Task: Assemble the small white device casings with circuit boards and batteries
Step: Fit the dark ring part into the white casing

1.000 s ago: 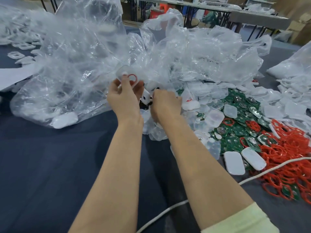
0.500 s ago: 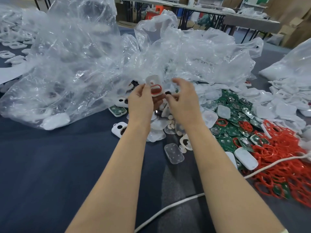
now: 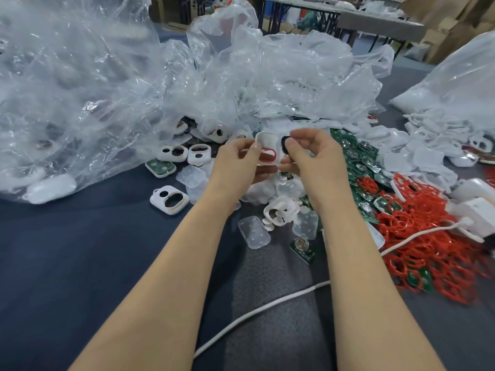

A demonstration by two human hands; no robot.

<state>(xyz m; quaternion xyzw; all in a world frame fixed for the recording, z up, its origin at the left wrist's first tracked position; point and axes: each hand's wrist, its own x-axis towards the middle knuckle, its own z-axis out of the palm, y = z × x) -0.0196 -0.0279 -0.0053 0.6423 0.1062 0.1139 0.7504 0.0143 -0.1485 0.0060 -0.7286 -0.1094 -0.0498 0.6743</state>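
Both hands have dropped a little and drawn apart since the earlier frame, so the white casing [image 3: 266, 148] now sits clear of the right fingers. It is held upright in the air between the two hands, above the near edge of the parts pile, with a red ring [image 3: 268, 154] seated in its lower half. The left hand [image 3: 241, 159] has its grip closed on the casing's left edge, thumb in front and fingers behind. The right hand [image 3: 312, 153] pinches a small black disc [image 3: 284, 145] just right of the casing, apart from it.

A thin moulded shell like this is probably light and fairly stiff, and slick enough to twist if pinched at one corner; holding it by the long side walls looks safest, leaving the open face free. The disc looks small and easily dropped, so a fingertip pinch at its rim suits it.

Beneath lie more casings, clear covers [image 3: 254, 232] and green circuit boards [image 3: 360, 159] on the dark surface [image 3: 67, 250]. Red rings [image 3: 428, 236] heap at right, crumpled plastic bags [image 3: 107, 76] lie beyond, and a white cord [image 3: 267, 307] runs nearest.
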